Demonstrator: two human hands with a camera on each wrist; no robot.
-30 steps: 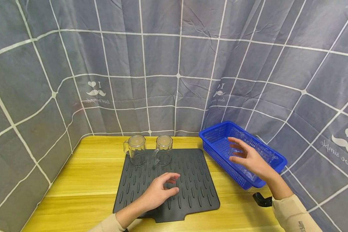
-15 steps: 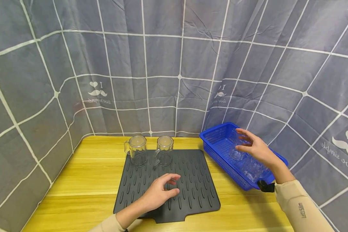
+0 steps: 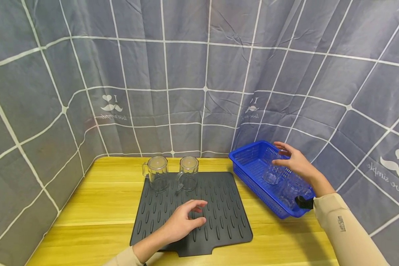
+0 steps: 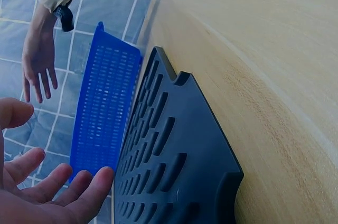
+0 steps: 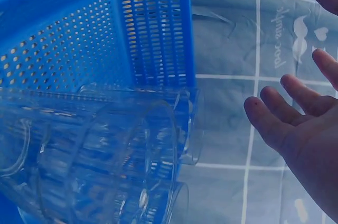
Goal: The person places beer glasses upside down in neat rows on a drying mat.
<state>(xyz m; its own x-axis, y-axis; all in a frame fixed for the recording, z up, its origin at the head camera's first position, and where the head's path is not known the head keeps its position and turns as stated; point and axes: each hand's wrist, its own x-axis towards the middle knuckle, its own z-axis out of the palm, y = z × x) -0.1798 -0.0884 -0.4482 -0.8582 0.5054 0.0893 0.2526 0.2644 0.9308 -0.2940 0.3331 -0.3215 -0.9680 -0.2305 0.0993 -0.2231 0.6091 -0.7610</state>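
Observation:
My right hand [image 3: 296,164] hovers over the blue basket [image 3: 257,190], fingers loosely bent and holding nothing. Beneath it inside the basket stands a clear glass mug [image 3: 272,175], and more clear glassware [image 3: 292,190] lies nearer the basket's front end. In the right wrist view a gap separates the fingers from the glass mugs [image 5: 105,150]. My left hand [image 3: 184,221] hangs relaxed over the black ridged drying mat [image 3: 219,207], also with nothing in it. Two glass mugs, one on the left [image 3: 158,173] and one on the right [image 3: 188,173], stand upside down at the mat's back edge.
A yellow wood-grain table [image 3: 96,207] carries the mat and the basket. Grey curtains [image 3: 186,74] with white grid lines enclose the back and both sides. The basket stands at the right, close to the curtain. A black camera mount [image 3: 304,202] sits at my right wrist.
My right hand has moved a little to the right and farther back above the basket, leaving more of the glassware visible. The left hand and both upturned mugs have stayed put.

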